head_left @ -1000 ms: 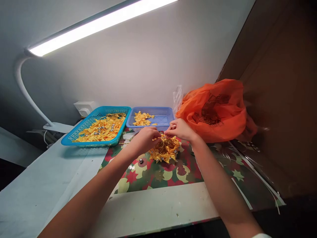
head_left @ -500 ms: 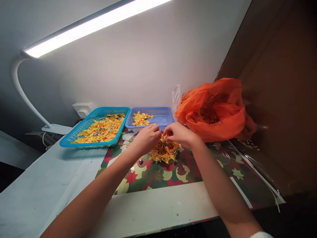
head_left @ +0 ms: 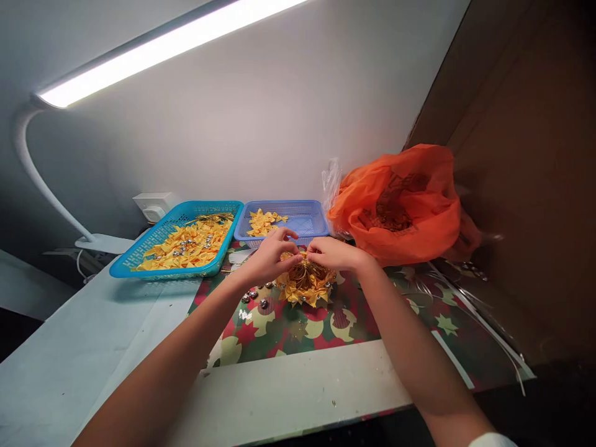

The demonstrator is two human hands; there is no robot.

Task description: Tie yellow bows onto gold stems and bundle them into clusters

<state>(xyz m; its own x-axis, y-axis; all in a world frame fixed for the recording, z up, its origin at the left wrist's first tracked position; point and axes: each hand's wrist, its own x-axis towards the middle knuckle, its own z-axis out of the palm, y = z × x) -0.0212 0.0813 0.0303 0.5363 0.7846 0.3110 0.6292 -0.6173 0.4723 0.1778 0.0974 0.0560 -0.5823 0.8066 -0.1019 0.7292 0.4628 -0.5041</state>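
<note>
Left hand (head_left: 269,257) has loosened, fingers spreading at the wreath (head_left: 307,293).
Both hands angle inward; left grip gapes partly, right hand's (head_left: 334,253) fingertips bunch close, contents unclear; the wreath sits on the counter (head_left: 298,380) beneath.

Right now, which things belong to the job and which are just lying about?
Looks part of the job: yellow bow bunch at the left hand and right hand; loose silver balls; yellow bows in the turquoise basket and purple basket.

Probably just lying about: white strip; clear plastic bag; orange bag, though its contents are unclear.
</note>
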